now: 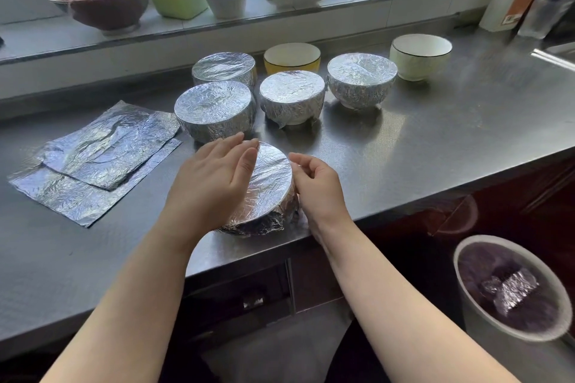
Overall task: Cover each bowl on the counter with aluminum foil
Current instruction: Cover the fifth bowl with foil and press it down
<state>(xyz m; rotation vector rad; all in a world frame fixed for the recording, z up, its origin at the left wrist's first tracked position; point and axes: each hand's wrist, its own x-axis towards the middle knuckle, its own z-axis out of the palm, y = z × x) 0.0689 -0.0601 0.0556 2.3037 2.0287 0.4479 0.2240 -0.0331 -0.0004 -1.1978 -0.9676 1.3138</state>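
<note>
Both forearms reach in from the near edge. Left hand [214, 177] lies flat on the foil-covered bowl [267, 190] at the front edge of the steel desk [435, 146], fingers [230, 146] straight and pressing the top. Right hand [314, 183] sits against the bowl's right rim, fingers loosely curled; whether they pinch the foil skirt cannot be told.

Handling, as a judgement: foil is thin, light, holds a crease and tears easily. Press it around the rim with flat fingertips instead of pulling. The bowl beneath is likely ceramic, rigid and breakable; steady it by the wall, since the steel desk looks slick and the bowl stands near the edge.

Containers:
- Four wrapped bowls stand behind: rear left [224, 67], front left [214, 109], centre [292, 96], right [361, 79]. Contents are hidden.
- Yellow bowl [292, 56] and white bowl [420, 54] remain uncovered; both appear empty.
- Two spare foil sheets [96, 158] lie overlapped at left.
- Bin [507, 289] on the floor at right holds a crumpled foil scrap [510, 288].
- Windowsill [186, 25] carries further bowls and dishes, not on the desk.
</note>
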